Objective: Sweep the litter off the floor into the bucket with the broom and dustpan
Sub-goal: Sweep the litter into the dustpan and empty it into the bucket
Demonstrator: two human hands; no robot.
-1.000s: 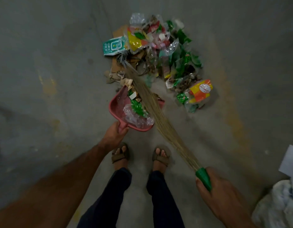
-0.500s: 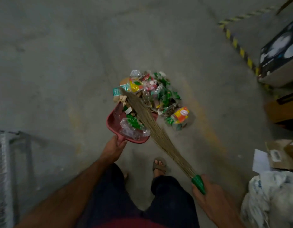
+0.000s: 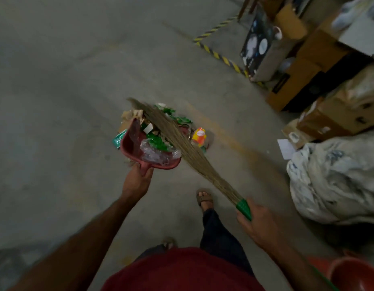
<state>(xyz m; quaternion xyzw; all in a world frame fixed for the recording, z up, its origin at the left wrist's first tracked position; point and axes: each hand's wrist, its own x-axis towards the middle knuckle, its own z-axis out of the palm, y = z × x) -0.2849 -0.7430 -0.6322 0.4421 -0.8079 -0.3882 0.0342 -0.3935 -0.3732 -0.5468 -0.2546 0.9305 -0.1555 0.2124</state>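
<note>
Holding the long grass broom point(image 3: 181, 143) by its green plastic neck in my right hand point(image 3: 259, 225), fingers wrapped round it, I judge it light and whippy, its soft bristles draped across the load at twelve o'clock. My left hand point(image 3: 137, 179) grips the stub handle of the red dustpan point(image 3: 131, 141), stiff plastic, heaped with crinkly wrappers that should slide off if it tips. The bucket point(image 3: 354, 276) sits at four o'clock, and leftover litter point(image 3: 199, 136) lies just beyond the pan.
</note>
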